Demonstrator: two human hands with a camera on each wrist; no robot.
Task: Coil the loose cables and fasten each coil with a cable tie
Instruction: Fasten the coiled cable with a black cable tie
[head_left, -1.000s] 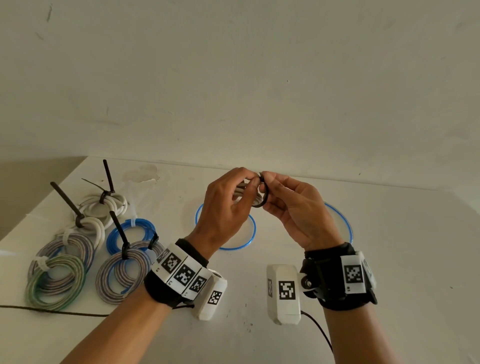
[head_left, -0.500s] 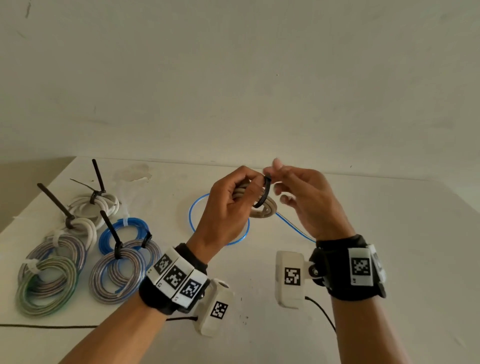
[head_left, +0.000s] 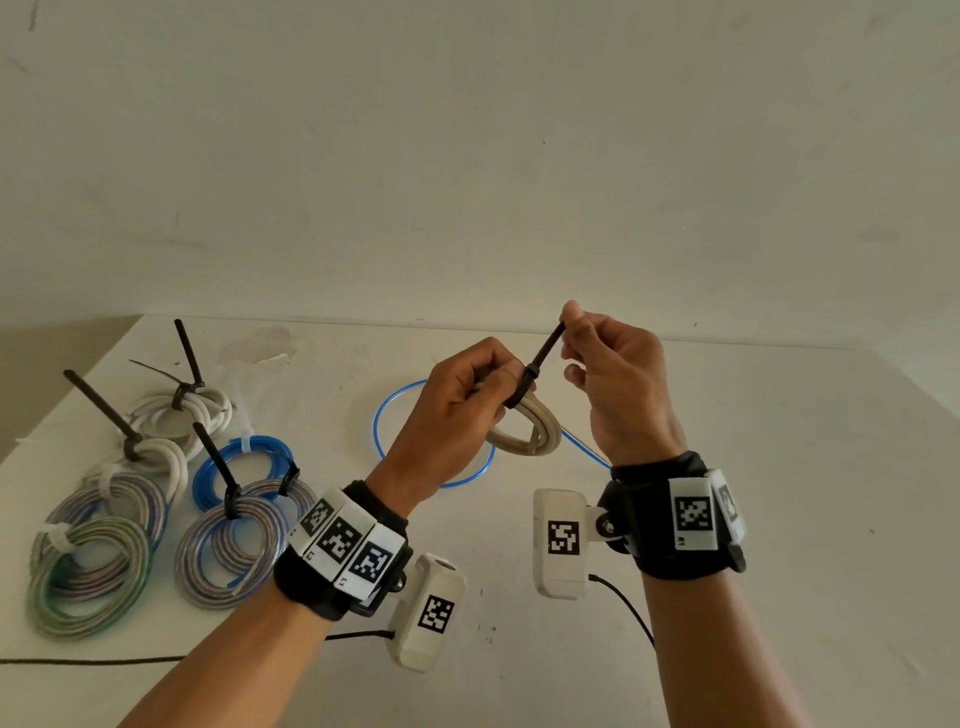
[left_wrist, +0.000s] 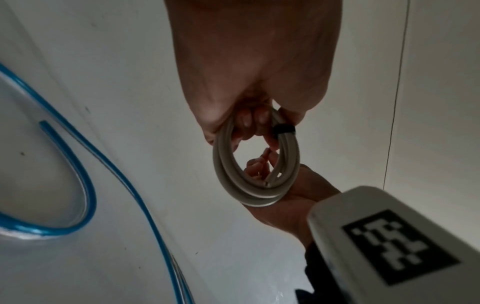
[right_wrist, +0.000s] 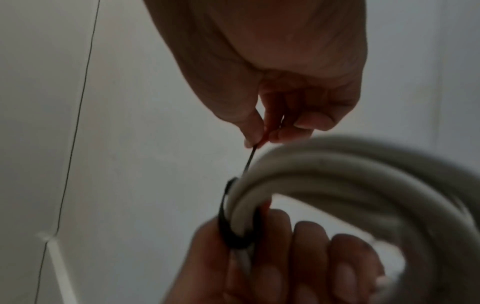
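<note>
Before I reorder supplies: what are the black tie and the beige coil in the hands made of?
Black tie: likely nylon, matte; its thin strip stands straight when pulled. Beige coil: seemingly rubbery plastic sheath, smooth, dull; it bends in round loops.

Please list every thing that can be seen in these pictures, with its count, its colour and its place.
beige cable coil: one, beige, held above the table between the two hands.
black cable tie: one, black, looped round the beige coil, tail pointing up.
loose blue cable: one, blue, lying on the table behind the hands.
tied coils: about seven, white, blue, grey-striped and greenish, grouped on the table's left part, fastened with black or white ties.
table: one, white, under everything.
wall: one, off-white, behind the table.
wrist cameras: two, white, with black markers, one on each wrist.
left hand: grips the beige coil.
right hand: pinches the tie's tail.
</note>
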